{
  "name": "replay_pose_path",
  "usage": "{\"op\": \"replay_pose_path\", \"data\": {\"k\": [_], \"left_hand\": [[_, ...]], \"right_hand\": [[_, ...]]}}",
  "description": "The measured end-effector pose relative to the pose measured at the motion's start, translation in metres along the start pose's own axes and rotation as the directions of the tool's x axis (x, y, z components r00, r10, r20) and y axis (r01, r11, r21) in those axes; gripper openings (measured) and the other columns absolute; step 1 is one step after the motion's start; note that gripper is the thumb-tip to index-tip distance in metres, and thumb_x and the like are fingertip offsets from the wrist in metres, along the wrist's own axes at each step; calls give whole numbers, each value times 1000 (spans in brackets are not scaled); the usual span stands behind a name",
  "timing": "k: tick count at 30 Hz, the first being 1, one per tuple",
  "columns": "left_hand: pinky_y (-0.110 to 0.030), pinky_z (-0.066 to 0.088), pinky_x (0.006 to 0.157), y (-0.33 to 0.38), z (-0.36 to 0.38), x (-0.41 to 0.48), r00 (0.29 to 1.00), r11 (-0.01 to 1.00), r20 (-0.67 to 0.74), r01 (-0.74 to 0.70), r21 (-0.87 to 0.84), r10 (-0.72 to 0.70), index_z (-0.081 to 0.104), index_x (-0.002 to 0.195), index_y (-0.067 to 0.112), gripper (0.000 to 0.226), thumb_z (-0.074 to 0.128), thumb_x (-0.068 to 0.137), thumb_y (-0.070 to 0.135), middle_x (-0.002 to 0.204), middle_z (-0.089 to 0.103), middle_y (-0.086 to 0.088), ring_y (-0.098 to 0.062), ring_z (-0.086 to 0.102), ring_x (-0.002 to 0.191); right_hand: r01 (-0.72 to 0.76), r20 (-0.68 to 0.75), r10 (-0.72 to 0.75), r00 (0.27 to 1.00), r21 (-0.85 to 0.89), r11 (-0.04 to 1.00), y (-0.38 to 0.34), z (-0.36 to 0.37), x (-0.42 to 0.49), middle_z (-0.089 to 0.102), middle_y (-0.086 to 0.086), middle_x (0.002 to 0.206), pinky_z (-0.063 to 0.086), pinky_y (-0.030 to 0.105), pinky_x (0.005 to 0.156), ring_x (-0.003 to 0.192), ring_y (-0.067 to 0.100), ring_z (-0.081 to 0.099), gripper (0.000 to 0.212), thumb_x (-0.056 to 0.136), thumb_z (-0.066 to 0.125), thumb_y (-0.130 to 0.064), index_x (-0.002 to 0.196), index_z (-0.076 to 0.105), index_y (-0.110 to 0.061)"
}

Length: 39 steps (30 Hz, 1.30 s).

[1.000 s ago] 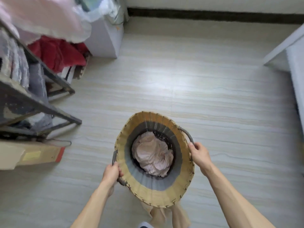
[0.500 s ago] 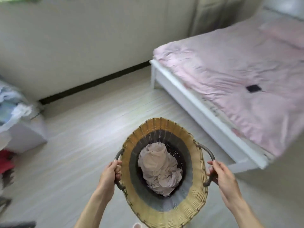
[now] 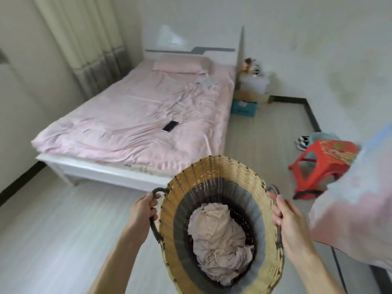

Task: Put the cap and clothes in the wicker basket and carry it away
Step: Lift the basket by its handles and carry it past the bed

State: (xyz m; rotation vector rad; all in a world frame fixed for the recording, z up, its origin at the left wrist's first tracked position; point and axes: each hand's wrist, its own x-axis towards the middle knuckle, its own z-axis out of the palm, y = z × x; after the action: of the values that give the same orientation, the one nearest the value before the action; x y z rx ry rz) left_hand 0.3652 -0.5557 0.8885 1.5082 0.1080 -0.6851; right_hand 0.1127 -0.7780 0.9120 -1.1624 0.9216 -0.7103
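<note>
Head view, the only one supplied. A wicker basket [image 3: 214,172] is held in front of the person, clear of the floor [image 3: 53,240], its mouth tilted toward the camera. The weave is tan at the rim, grey lower down, dark at the bottom. A crumpled beige cloth [image 3: 218,240] lies inside at the bottom. No cap can be made out in the basket.

The left hand [image 3: 144,211] is clenched around the dark loop handle [image 3: 156,192] on the basket's left side, fingers wrapped through it. The right hand [image 3: 290,221] grasps the matching handle on the right side; most of that handle is hidden by the fingers. Both forearms are bare.

Beyond the basket stands a white-framed bed [image 3: 101,170] with a rumpled pink cover [image 3: 131,115] and a pink pillow [image 3: 180,65] at the headboard. A dark phone [image 3: 170,126] lies flat on the cover, toward its right side. A curtain [image 3: 95,45] hangs at the bed's far left.

To the right of the bed a red stool [image 3: 322,166] stands on the floor, with shoes [image 3: 302,142] just behind it. A teal box [image 3: 244,108] sits by the bed's head end. A blurred pale fabric mass [image 3: 356,209] fills the right edge; what it is cannot be told.
</note>
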Motion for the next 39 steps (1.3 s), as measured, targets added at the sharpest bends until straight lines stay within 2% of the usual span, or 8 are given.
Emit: {"op": "replay_pose_path", "data": {"k": [10, 16, 20, 25, 28, 31, 35, 39], "left_hand": [[-27, 21, 47, 3, 217, 83, 989, 986, 108, 87, 141, -103, 60, 92, 1, 30, 39, 101, 20, 56, 32, 5, -8, 24, 39], [-22, 20, 40, 37, 323, 189, 968, 976, 212, 93, 199, -135, 61, 87, 3, 31, 39, 101, 19, 48, 33, 9, -7, 22, 38], [-20, 20, 35, 82, 388, 267, 946, 972, 270, 128, 196, -179, 61, 85, 4, 32, 38, 101, 19, 45, 30, 11, -6, 22, 35], [-20, 19, 35, 139, 496, 348, 914, 968, 365, 92, 235, -175, 60, 91, 2, 29, 37, 101, 17, 46, 30, 10, -5, 22, 35], [-19, 18, 34, 165, 568, 387, 889, 972, 426, 72, 225, -165, 62, 84, 5, 35, 35, 102, 17, 46, 29, 9, -4, 22, 34], [-19, 18, 35, 183, 642, 429, 887, 970, 433, 61, 237, -162, 61, 80, 6, 36, 35, 102, 15, 46, 28, 9, -4, 21, 34], [-20, 20, 33, 199, 742, 493, 902, 972, 408, 45, 230, -139, 61, 86, 1, 31, 38, 101, 16, 48, 28, 7, -6, 23, 34], [-20, 22, 33, 218, 842, 553, 930, 970, 343, 53, 237, -134, 62, 88, 1, 30, 41, 100, 19, 47, 30, 8, -5, 25, 32]], "right_hand": [[-73, -251, 91, 964, 81, 994, -24, -114, 141, 33, -13, 49, 21, 14, 39, 40, 2, 27, 32, 101, 44, -21, 107, 63, 4], [-130, -417, 177, 892, 138, 982, -35, -125, 262, 47, -15, 46, 35, 15, 52, 44, -1, 44, 30, 100, 46, -28, 108, 67, -7], [-115, -524, 187, 831, 167, 979, -67, -126, 343, 38, -15, 42, 30, 11, 39, 35, 0, 35, 29, 100, 46, -27, 103, 67, -7], [-48, -575, 144, 805, 179, 983, -108, -126, 441, 51, -18, 51, 35, 9, 39, 37, -5, 44, 30, 88, 56, -44, 92, 64, -15], [-17, -592, 187, 784, 281, 960, -124, -136, 512, 37, -13, 33, 24, 12, 31, 27, -2, 30, 29, 98, 48, -28, 90, 58, -2], [-6, -582, 204, 787, 324, 946, -136, -157, 588, 31, -11, 32, 20, 13, 29, 25, 0, 24, 33, 84, 61, -37, 78, 61, -5], [-13, -578, 184, 795, 286, 958, -153, -196, 708, 42, -10, 32, 23, 14, 30, 25, -1, 29, 31, 100, 45, -28, 95, 57, 1], [-29, -541, 149, 828, 224, 974, -187, -234, 828, 47, -10, 39, 22, 14, 31, 30, -1, 30, 38, 92, 57, -40, 92, 61, -3]]}}
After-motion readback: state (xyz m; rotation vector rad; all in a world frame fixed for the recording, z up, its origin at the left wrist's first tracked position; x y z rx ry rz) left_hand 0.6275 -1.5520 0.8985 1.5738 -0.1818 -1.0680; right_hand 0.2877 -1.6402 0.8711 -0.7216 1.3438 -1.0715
